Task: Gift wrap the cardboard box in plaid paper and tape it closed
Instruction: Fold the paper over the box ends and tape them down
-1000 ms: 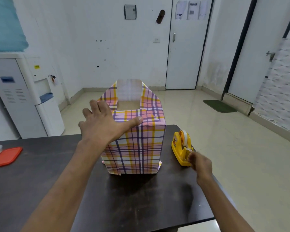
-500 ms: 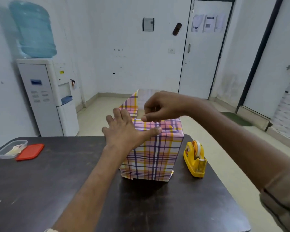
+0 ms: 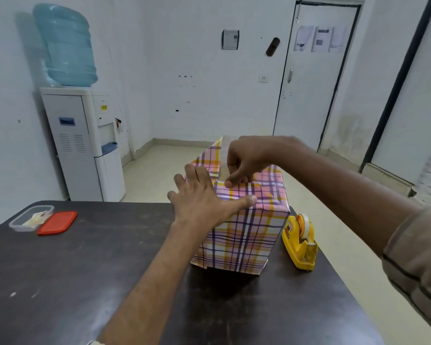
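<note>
Moved: my right hand (image 3: 244, 161), off the yellow tape dispenser (image 3: 299, 241), is now pinching down on the plaid-papered cardboard box (image 3: 241, 227) near the dark tabletop's (image 3: 85, 270) far right corner; tape unseen. My left hand (image 3: 204, 202), spread flat, is pressing the top fold; taping likely beginning.

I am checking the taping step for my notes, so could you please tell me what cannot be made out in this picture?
- Tape strip: in the head view the right hand presses on the plaid-wrapped box, but no tape is discernible under its fingertips.
- Box top seam: hidden by the left hand.
- Papers on the door: too small to read.
- Clear container contents: blurred.
</note>
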